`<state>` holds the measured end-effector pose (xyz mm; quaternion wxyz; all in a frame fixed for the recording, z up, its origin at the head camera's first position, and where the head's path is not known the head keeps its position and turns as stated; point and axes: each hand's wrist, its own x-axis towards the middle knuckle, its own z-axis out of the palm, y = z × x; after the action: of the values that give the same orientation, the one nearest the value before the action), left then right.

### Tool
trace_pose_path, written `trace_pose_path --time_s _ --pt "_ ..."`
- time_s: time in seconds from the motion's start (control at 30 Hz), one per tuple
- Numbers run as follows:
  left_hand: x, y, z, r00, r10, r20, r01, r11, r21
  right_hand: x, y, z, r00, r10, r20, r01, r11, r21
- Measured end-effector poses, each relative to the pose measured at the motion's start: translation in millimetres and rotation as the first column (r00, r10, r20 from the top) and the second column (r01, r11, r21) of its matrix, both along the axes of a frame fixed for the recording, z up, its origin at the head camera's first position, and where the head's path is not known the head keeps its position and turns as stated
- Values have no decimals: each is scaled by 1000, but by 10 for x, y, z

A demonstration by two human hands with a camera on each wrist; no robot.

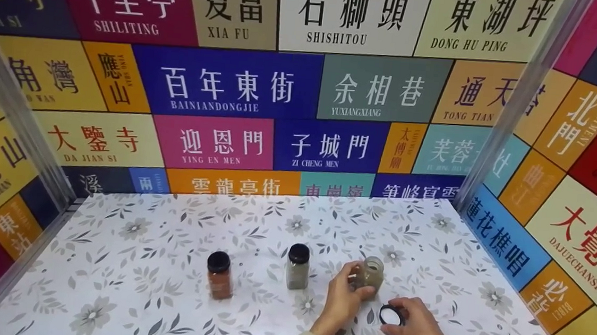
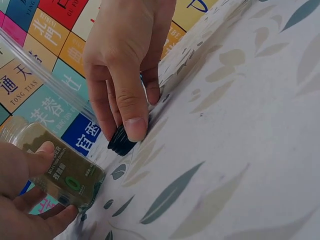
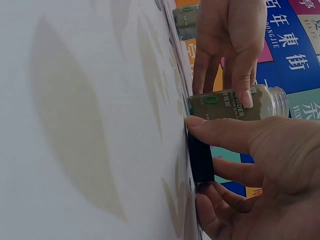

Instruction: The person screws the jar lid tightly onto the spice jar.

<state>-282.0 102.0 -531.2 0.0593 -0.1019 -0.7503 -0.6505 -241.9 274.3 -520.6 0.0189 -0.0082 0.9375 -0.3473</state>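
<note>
An uncapped glass spice jar [image 1: 373,275] of greenish-brown powder stands on the patterned tablecloth. My left hand [image 1: 346,294] grips it around the side, thumb over the label, as the left wrist view also shows for the jar [image 2: 70,170]. Just to the right, my right hand [image 1: 416,326] pinches a black lid [image 1: 391,316] by its rim, its white inner face turned up. In the right wrist view the lid [image 3: 200,157] is at the tablecloth, between thumb and fingers. The jar's open threaded neck [image 3: 280,101] is bare.
A capped jar of grey-green powder [image 1: 298,268] stands left of my left hand. Farther left is a capped jar of reddish-orange powder [image 1: 220,276]. Colourful sign-printed panels [image 1: 230,82] wall the table's back and sides, with clear posts [image 1: 517,99] at the corners.
</note>
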Motion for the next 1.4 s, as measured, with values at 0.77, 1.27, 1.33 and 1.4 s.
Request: trace_pose_path --time_s 0.77,1.27,1.33,1.4 --pt "-15 -13 -28 1000 -18 -3 18 1000 16 5 -26 127 994 -97 50 99 994 -54" --pt "-16 -33 -33 999 -37 32 37 999 16 23 -49 237 981 -169 -95 160 982 -98" --pt "-17 -35 -32 999 -38 34 38 999 10 27 -56 252 979 -165 -116 154 983 -104" --pt "-19 -38 -33 999 -40 32 40 999 7 34 -63 266 977 -163 -137 149 983 -110"
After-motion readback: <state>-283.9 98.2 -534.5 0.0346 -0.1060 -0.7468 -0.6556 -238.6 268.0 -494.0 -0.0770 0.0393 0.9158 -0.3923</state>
